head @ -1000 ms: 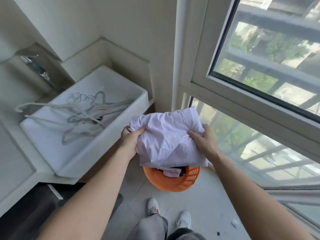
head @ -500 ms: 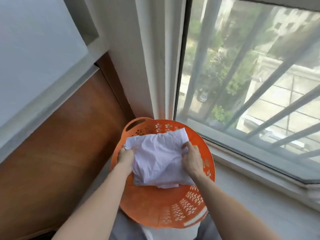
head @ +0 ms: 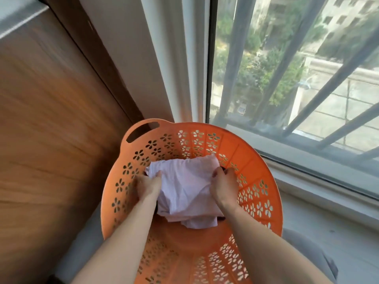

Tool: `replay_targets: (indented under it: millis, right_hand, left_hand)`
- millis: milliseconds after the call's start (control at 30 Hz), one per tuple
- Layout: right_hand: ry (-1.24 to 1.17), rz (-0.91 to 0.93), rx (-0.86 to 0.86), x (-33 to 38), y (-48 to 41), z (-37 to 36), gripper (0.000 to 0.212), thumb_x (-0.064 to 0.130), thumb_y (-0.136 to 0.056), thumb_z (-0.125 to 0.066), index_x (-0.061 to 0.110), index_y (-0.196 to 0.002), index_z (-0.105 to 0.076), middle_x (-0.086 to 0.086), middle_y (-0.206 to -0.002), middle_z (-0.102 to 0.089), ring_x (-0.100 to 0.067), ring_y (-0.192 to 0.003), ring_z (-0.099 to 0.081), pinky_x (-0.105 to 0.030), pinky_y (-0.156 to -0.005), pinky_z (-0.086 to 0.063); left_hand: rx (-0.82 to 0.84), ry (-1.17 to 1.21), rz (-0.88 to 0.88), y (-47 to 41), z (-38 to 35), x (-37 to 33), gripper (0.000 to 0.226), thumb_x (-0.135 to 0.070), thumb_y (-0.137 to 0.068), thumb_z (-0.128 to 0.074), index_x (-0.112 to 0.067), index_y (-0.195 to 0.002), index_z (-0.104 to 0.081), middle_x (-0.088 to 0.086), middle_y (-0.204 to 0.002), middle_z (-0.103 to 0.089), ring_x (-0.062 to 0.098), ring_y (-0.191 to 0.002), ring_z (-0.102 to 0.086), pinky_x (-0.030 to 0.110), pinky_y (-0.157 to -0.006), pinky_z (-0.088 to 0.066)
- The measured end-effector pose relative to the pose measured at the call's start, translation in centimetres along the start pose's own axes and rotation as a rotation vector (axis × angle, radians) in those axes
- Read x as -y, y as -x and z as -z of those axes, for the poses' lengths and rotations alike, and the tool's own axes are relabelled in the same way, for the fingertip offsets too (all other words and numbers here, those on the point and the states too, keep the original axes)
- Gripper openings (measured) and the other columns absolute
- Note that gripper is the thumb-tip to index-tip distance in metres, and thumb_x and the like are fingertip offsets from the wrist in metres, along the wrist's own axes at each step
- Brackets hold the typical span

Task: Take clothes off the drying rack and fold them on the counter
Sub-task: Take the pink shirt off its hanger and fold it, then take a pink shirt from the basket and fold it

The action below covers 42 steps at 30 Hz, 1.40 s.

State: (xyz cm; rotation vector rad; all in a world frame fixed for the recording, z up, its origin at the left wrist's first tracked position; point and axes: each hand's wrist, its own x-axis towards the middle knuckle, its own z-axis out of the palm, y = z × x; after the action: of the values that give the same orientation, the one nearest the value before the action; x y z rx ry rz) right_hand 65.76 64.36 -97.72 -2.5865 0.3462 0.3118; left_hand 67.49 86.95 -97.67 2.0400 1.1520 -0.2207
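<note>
The folded cloth is low inside the orange basket, next to the window. It is pale pink and wrinkly, and a bit longer from far to near. The left hand and the right hand each grip one side.

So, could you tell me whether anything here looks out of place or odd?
Nothing is spilled or broken. Only the pale garment stands out: the left hand and right hand hold it loosely bunched inside the orange basket, rather than folded flat.
</note>
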Motion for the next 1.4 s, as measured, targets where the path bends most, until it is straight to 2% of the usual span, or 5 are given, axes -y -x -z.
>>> replay_targets:
  millis: [167, 400, 700, 1133, 1400]
  right_hand:
    - [0.205, 0.248, 0.18, 1.0, -0.9, -1.0, 0.048, 0.016, -0.087, -0.06, 0.025, -0.131, -0.043, -0.01, -0.138, -0.038, -0.037, -0.12, -0.043, -0.048, -0.078, -0.054]
    - [0.369, 0.263, 0.321, 0.0, -1.3, -3.3, 0.068, 0.013, -0.091, -0.055, 0.028, -0.15, -0.023, -0.003, -0.163, -0.003, -0.033, -0.144, -0.022, -0.042, -0.083, -0.052]
    - [0.388, 0.231, 0.544, -1.6, -4.4, -6.4, 0.1, 0.024, -0.083, -0.075, 0.022, -0.157, -0.007, -0.011, -0.163, 0.007, -0.034, -0.151, 0.001, -0.039, -0.12, -0.019]
    - [-0.025, 0.276, 0.27, 9.2, 9.5, 18.8, 0.032, 0.01, -0.089, -0.053, 0.019, -0.114, -0.071, -0.004, -0.112, -0.073, -0.025, -0.103, -0.067, -0.032, -0.085, -0.05]
    - [-0.284, 0.39, -0.036, 19.3, 20.8, 45.0, 0.02, 0.013, -0.091, -0.056, 0.02, -0.102, -0.071, 0.003, -0.1, -0.074, -0.018, -0.091, -0.066, -0.032, -0.078, -0.051]
  left_hand:
    - [-0.038, -0.394, -1.017, 5.0, -0.4, 0.1, 0.051, -0.037, -0.082, -0.075, -0.022, -0.126, -0.054, 0.0, -0.123, -0.051, 0.025, -0.117, -0.049, 0.044, -0.097, -0.042]
    - [0.378, -0.966, -0.606, -0.5, -2.9, 4.5, 0.13, -0.063, -0.073, -0.074, -0.039, -0.15, 0.028, 0.006, -0.156, 0.04, 0.034, -0.147, 0.029, 0.06, -0.118, 0.0]
    - [0.451, -0.948, -0.624, -3.1, -5.9, 6.7, 0.141, -0.053, -0.071, -0.08, -0.03, -0.146, 0.037, 0.011, -0.151, 0.047, 0.038, -0.143, 0.035, 0.055, -0.122, -0.009]
    - [0.455, -0.722, -0.664, 16.7, 14.1, -9.6, 0.087, -0.056, -0.089, -0.062, -0.02, -0.155, -0.019, 0.013, -0.153, -0.041, 0.033, -0.138, -0.041, 0.045, -0.109, -0.038]
    - [0.416, -0.4, -0.679, 36.3, 31.3, -22.3, 0.053, -0.045, -0.095, -0.055, -0.033, -0.144, -0.038, -0.008, -0.115, -0.068, 0.021, -0.112, -0.061, 0.045, -0.098, -0.049]
